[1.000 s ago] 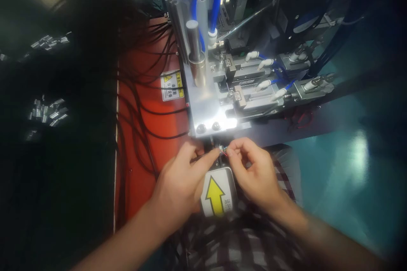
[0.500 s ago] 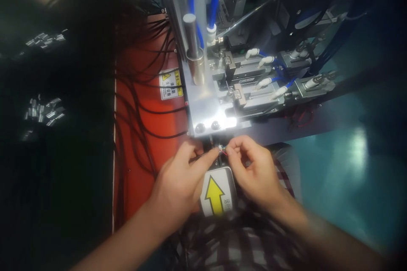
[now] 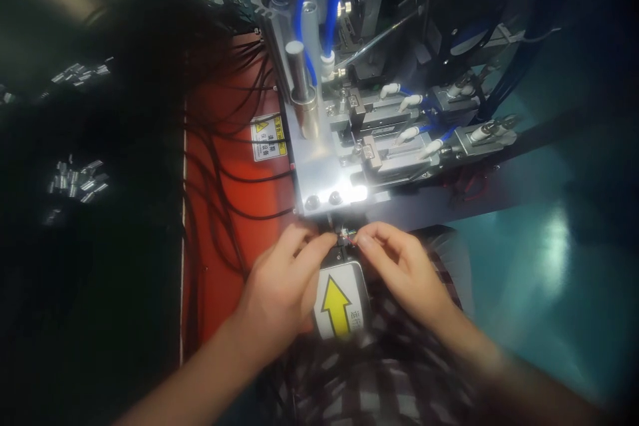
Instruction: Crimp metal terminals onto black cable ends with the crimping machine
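Observation:
My right hand (image 3: 407, 266) pinches thin coloured wires (image 3: 352, 237) between thumb and forefinger. These wires run to a small pale, shiny piece (image 3: 344, 235) at the front of the metal machine (image 3: 319, 176). My left hand (image 3: 282, 273) is on the other side of that piece, fingers curled and thumb tip close beside it. Whatever lies between the left fingers is hidden. Just below both hands is a white plate with a yellow arrow (image 3: 337, 306).
An orange base (image 3: 224, 213) with black cables and a warning label (image 3: 269, 137) lies left of the machine. Blue air hoses (image 3: 329, 13) and pneumatic cylinders (image 3: 394, 160) stand beyond my hands. Shiny metal pieces (image 3: 77, 178) lie in piles at the far left.
My left thumb has drawn back slightly to the left, baring more of the small piece. The right hand's fingers have straightened somewhat. The camera view has shifted a little.

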The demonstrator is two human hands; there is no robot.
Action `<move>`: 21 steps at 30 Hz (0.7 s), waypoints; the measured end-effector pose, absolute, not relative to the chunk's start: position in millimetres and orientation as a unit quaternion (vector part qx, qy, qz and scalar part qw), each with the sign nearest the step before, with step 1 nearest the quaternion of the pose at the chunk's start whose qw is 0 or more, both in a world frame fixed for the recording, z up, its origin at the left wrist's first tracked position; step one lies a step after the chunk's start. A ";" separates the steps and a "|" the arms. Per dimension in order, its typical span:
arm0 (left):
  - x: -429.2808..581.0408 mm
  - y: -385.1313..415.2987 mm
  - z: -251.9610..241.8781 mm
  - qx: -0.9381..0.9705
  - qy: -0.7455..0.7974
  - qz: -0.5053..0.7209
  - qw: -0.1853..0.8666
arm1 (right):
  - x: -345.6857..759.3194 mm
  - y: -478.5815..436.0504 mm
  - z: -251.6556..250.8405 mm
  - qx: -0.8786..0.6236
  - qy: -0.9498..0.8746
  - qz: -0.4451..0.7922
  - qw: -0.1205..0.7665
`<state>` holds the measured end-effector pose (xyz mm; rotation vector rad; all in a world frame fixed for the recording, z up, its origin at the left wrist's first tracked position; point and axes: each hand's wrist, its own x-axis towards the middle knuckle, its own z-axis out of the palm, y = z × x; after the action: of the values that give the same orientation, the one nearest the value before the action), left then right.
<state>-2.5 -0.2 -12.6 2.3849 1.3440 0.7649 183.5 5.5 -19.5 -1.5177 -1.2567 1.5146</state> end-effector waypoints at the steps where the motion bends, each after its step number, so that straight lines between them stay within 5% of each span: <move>1: -2.4 -0.2 -12.4 0.830 0.467 0.267 0.148 | 183.1 4.7 -18.4 -0.575 -0.476 0.586 0.315; 11: -3.7 0.9 -12.3 0.830 0.459 0.272 0.161 | 181.0 0.3 -14.8 -0.570 -0.660 0.321 0.370; 21: -2.7 -0.3 -11.6 0.828 0.461 0.280 0.155 | 179.6 3.0 -16.0 -0.586 -0.623 0.366 0.366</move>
<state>-2.7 -0.3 -11.6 2.3727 1.3205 0.8010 179.6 3.0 -16.0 -1.5061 -1.6016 0.9402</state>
